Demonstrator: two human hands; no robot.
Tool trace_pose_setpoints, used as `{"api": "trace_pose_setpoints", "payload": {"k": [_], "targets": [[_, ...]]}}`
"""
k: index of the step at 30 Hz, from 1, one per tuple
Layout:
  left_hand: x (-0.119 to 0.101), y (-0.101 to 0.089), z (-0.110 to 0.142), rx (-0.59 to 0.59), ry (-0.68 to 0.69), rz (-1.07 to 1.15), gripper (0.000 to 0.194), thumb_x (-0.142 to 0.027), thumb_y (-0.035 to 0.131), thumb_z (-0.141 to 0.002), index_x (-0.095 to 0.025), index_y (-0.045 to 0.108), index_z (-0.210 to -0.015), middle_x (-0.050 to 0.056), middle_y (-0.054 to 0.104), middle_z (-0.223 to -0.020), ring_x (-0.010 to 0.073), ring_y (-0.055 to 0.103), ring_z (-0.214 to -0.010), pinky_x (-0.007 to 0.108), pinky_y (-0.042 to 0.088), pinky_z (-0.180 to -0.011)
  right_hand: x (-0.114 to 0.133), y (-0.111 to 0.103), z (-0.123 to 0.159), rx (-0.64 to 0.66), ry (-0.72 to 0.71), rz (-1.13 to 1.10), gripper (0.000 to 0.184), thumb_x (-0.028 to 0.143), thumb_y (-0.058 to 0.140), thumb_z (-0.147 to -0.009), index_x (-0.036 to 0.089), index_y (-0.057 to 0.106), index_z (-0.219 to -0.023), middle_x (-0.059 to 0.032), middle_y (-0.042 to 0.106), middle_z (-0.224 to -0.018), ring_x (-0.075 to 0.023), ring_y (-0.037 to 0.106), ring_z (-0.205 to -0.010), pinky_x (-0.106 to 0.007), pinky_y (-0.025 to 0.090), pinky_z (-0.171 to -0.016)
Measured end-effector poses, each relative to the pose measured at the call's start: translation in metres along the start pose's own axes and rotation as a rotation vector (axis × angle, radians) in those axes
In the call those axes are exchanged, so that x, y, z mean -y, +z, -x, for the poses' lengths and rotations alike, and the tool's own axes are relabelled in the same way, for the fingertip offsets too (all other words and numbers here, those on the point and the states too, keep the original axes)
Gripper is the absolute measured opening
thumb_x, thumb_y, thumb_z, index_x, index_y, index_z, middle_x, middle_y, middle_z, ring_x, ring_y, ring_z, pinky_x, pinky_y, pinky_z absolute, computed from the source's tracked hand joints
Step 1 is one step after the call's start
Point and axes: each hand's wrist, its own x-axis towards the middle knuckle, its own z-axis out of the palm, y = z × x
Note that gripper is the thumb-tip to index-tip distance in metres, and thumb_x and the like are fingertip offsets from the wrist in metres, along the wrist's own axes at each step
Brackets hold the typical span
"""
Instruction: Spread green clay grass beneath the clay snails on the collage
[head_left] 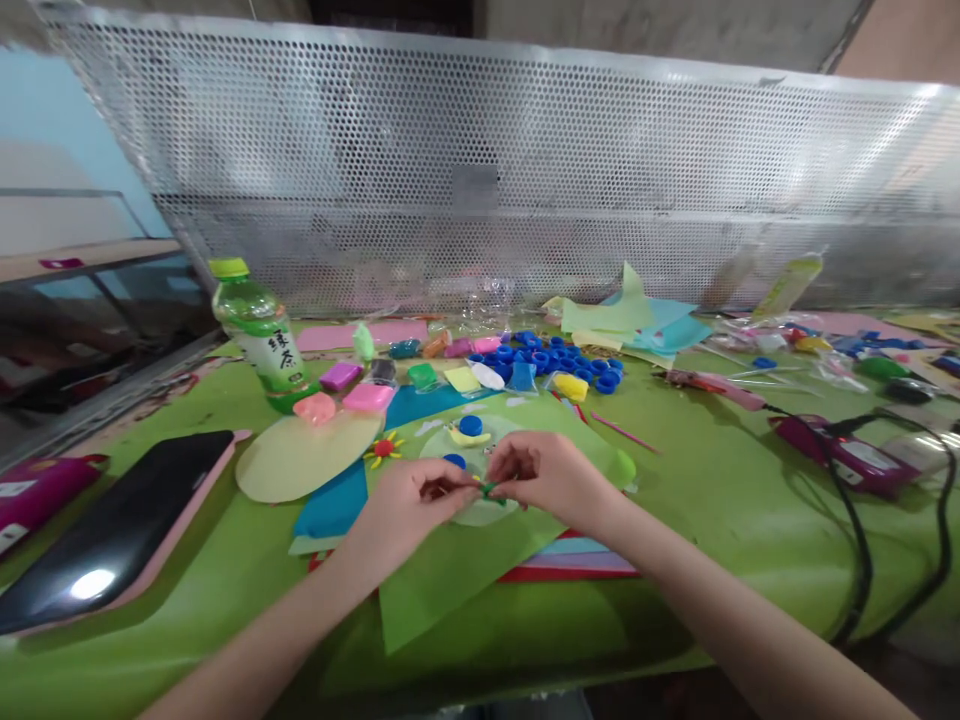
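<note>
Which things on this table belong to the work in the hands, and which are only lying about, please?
Likely in the work:
small green piece, at the fingertips of left hand and right hand
pale disc beneath, with blue cap
green sheet under that

Apparently lying about:
green bottle
black-screened device
pink-handled tool
black cable

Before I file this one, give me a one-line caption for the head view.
Left hand and right hand pinch a small green piece over green paper, blue caps clustered beyond.
</note>
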Motion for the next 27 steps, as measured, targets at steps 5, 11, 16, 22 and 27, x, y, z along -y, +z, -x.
{"api": "trace_pose_setpoints", "payload": {"k": [5, 11, 16, 22, 27], "targets": [[0.011, 0.005, 0.005, -0.048, 0.151, -0.127, 0.014, -0.027, 0.054, -0.079, -0.02, 0.066, -0.077, 0.001, 0.065, -0.078, 0.014, 0.058, -0.074, 0.025, 0.045, -0.067, -0.008, 0.001, 0.004, 0.017, -0.08, 0.172, 0.016, 0.001, 0.059, -0.073, 0.016, 0.061, -0.077, -0.0011, 0.063, -0.074, -0.0131, 0.061, -0.069, -0.025, 0.049, -0.064], [0.019, 0.007, 0.01, -0.121, 0.278, -0.168, 0.016, -0.031, 0.056, -0.079, -0.023, 0.069, -0.083, 0.002, 0.068, -0.083, 0.0184, 0.059, -0.088, 0.034, 0.046, -0.084, -0.014, 0.002, 0.01, 0.029, -0.202, 0.345, 0.008, 0.009, 0.06, -0.079, 0.016, 0.061, -0.082, -0.0071, 0.062, -0.087, -0.0205, 0.056, -0.089, -0.034, 0.044, -0.079], [0.011, 0.012, 0.013, -0.179, 0.196, -0.102, 0.023, -0.037, 0.065, -0.073, -0.026, 0.069, -0.093, 0.001, 0.07, -0.088, 0.0174, 0.063, -0.085, 0.028, 0.053, -0.073, -0.01, 0.005, 0.011, 0.005, -0.196, 0.351, 0.006, 0.014, 0.064, -0.078, 0.016, 0.059, -0.076, -0.0014, 0.059, -0.073, -0.0147, 0.054, -0.07, -0.026, 0.042, -0.064], [0.005, 0.01, 0.013, -0.165, 0.062, -0.011, 0.013, -0.032, 0.064, -0.072, -0.036, 0.07, -0.082, -0.006, 0.071, -0.081, 0.0157, 0.065, -0.084, 0.025, 0.053, -0.074, -0.009, 0.007, 0.01, 0.018, -0.144, 0.278, 0.013, 0.008, 0.064, -0.074, 0.017, 0.056, -0.069, 0.0031, 0.055, -0.066, -0.0101, 0.051, -0.06, -0.023, 0.04, -0.06], [0.002, 0.004, 0.008, -0.185, -0.047, 0.106, 0.015, -0.036, 0.065, -0.071, -0.03, 0.071, -0.083, -0.004, 0.07, -0.085, 0.0151, 0.066, -0.081, 0.022, 0.054, -0.068, -0.007, 0.004, 0.01, 0.008, -0.105, 0.146, 0.003, 0.017, 0.061, -0.079, 0.019, 0.059, -0.078, 0.0022, 0.059, -0.073, -0.0104, 0.054, -0.065, -0.024, 0.043, -0.064]]}}
